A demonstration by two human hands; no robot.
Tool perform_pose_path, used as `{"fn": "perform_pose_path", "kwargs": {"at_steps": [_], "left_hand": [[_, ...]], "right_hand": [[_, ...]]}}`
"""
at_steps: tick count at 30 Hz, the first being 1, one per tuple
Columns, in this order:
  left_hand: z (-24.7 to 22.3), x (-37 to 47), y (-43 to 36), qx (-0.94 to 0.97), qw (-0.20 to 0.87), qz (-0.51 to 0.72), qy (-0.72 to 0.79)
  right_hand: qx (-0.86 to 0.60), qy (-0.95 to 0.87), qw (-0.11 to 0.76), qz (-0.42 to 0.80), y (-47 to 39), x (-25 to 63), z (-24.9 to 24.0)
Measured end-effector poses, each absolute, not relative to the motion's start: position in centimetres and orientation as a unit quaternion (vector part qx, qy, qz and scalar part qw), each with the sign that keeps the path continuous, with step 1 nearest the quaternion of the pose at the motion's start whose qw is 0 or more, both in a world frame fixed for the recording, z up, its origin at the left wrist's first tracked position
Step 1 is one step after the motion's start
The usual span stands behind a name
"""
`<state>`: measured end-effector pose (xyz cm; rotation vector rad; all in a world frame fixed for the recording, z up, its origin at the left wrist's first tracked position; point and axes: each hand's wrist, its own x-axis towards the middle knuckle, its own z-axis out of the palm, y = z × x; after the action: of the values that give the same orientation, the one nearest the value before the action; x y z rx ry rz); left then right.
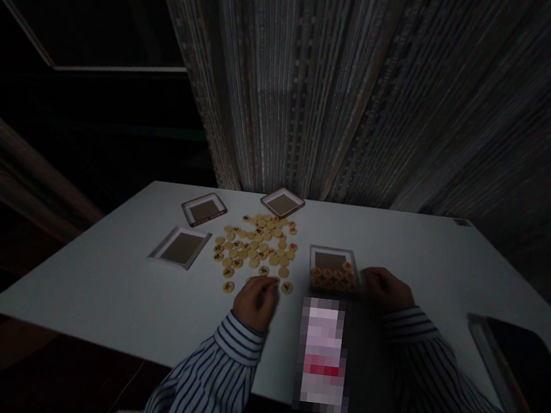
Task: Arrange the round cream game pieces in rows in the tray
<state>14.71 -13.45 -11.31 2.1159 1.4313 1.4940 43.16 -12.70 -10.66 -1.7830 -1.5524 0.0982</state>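
Observation:
Many round wooden pieces point(254, 245) with black or red characters lie spread over the middle of the white table. At their near edge is my left hand point(255, 299), its fingers curled and pinched by a piece; whether they hold it is too dark to tell. My right hand point(388, 288) rests closed just right of a clear-walled box point(331, 261), its fingertips close to the box's right side. Inside that box, red-marked pieces point(340, 275) stand in rows along the near side, with one more above them at the right.
Three open boxes stand around the loose pieces: one at the left point(180, 247), one behind it point(204, 210) and one at the back point(282, 203). A blurred-out rectangular object point(322, 354) lies near the front edge. A dark flat object point(526, 367) is at the right.

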Motion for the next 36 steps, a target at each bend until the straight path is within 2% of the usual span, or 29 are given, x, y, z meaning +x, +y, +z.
{"fn": "perform_pose_path", "kwargs": {"at_steps": [11, 16, 22, 30, 36], "left_hand": [[-11.8, 14.6, -12.9, 0.703, 0.096, 0.516, 0.480], [-10.2, 13.6, -12.8, 0.716, 0.135, 0.476, 0.492], [-7.4, 12.8, -10.9, 0.733, 0.113, 0.413, 0.528], [-2.9, 15.7, -6.7, 0.793, 0.106, 0.195, 0.568], [-2.3, 18.7, -3.1, 0.811, 0.064, 0.018, 0.581]], "right_hand": [[-0.664, -0.639, 0.386, 0.047, -12.2, 43.9, -10.0], [-0.623, -0.679, 0.387, 0.017, -12.2, 44.1, -8.2], [-0.561, -0.741, 0.368, -0.028, -11.8, 42.6, -5.4], [-0.522, -0.798, 0.299, -0.050, -8.9, 40.4, -2.5], [-0.547, -0.801, 0.237, -0.062, -7.0, 40.3, -0.9]]}}
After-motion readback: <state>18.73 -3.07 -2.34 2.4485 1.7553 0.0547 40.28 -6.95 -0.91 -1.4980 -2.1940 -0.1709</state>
